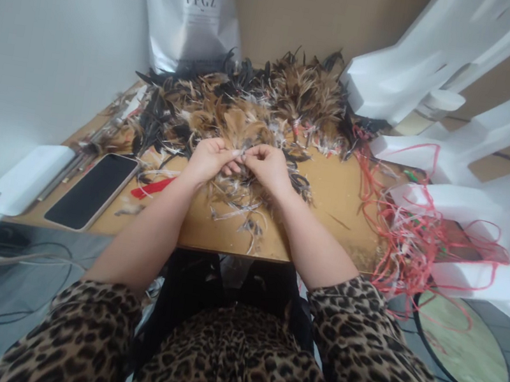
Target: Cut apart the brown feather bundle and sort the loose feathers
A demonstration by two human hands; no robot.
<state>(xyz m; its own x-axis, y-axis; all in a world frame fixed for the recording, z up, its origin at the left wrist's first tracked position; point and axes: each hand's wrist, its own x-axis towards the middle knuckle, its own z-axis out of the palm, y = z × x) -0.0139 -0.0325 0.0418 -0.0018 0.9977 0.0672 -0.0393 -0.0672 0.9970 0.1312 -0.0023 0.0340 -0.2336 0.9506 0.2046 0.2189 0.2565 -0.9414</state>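
Note:
My left hand (211,159) is closed in a pinch around the pale base of a brown feather bunch (237,127), whose tips fan upward and away from me. Fingertip to fingertip with it, my right hand (268,166) also pinches at that base; the exact grip is small and blurred. Behind both hands lies a wide heap of brown and black feathers (300,88). Loose feather scraps and white fluff (249,226) are scattered on the wooden table (328,215) under my wrists. A red strip (153,188) lies left of my left forearm.
At the left are a phone (93,191), a white power bank (25,177) with a cable, and thin sticks (62,170). A silver bag (189,25) stands behind. Tangled red and white strings (414,242) hang over the right edge, beside white panels (489,209) and a jar (429,112).

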